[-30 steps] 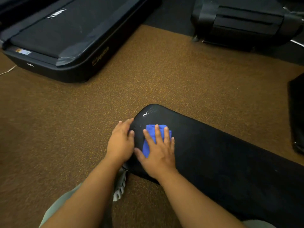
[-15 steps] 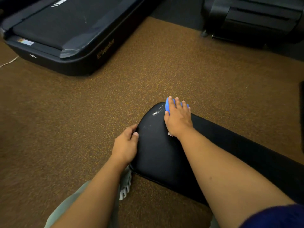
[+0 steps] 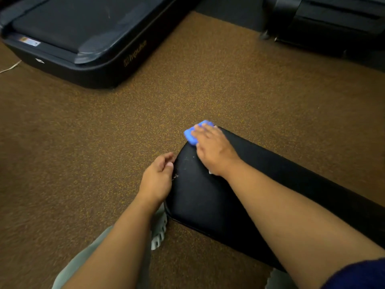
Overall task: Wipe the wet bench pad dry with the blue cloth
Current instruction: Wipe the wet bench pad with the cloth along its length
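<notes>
Right hand: I see my right hand (image 3: 212, 148) pressed flat, fingers together, on the small folded blue cloth (image 3: 192, 134), pinning it down.
Cloth: at the far rounded end of the long black padded bench pad (image 3: 208, 197), partly over its edge.
Left hand: my left hand (image 3: 157, 178) rests loosely curled against the pad's left edge, holding nothing.
Floor: brown speckled floor (image 3: 104, 132); black treadmill (image 3: 73, 36) well apart.

Head view, looking down (close), forward
</notes>
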Demonstrator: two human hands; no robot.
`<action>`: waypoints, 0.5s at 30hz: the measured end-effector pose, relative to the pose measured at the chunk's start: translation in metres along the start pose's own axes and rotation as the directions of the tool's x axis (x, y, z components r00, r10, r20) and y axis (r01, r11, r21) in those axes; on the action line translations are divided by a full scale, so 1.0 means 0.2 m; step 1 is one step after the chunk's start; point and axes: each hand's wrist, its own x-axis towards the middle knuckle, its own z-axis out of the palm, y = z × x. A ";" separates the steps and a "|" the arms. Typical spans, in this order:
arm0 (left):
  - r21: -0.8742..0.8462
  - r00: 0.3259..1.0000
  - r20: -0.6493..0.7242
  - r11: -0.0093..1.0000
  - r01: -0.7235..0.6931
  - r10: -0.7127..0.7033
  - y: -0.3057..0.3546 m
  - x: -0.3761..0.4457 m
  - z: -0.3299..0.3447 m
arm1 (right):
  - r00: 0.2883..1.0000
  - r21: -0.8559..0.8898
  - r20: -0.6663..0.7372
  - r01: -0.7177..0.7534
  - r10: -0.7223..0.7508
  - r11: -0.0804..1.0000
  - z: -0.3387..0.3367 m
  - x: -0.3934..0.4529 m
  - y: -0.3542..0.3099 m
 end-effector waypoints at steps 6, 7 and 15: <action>-0.334 0.993 0.066 0.936 0.112 -0.095 0.02 0.00 -0.04 | 0.949 -0.148 -0.025 -0.315 0.315 0.937 -0.03 0.03 0.03; -0.340 0.994 0.050 0.934 0.107 -0.096 0.02 0.00 -0.04 | 0.931 -0.136 -0.039 -0.365 0.363 0.921 -0.02 0.04 -0.03; -0.327 0.992 -0.062 0.941 0.087 -0.113 -0.02 0.03 -0.05 | 0.962 0.007 0.077 0.263 -0.263 0.965 -0.01 -0.19 -0.07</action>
